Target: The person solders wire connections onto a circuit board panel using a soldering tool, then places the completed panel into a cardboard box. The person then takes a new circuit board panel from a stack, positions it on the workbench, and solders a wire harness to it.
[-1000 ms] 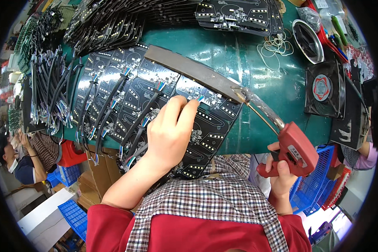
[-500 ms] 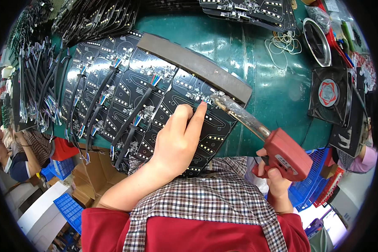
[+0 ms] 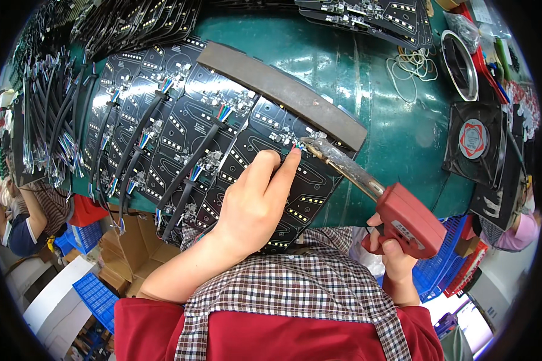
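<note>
My right hand is wrapped round the handle of a red pistol-shaped soldering gun. Its long, stained metal barrel reaches up-left, and the tip meets the components of a black circuit board. Just beside that tip, my left hand is closed, its index finger stretched forward. Small coloured wires poke out at the fingertip, pinched against the board; the rest of them is hidden under the hand. A dark, flat metal bar lies across the upper edges of the boards.
Left of my hands, overlapping boards carry black cables. A bundle of loose cables lies further left. Stacked boards stand at the back. At right are a square fan, a round metal-rimmed dish and tangled pale string.
The view has shifted slightly. Both hands, the soldering gun and the wires keep nearly the same places on the board; more red wire shows at my left fingertip.
</note>
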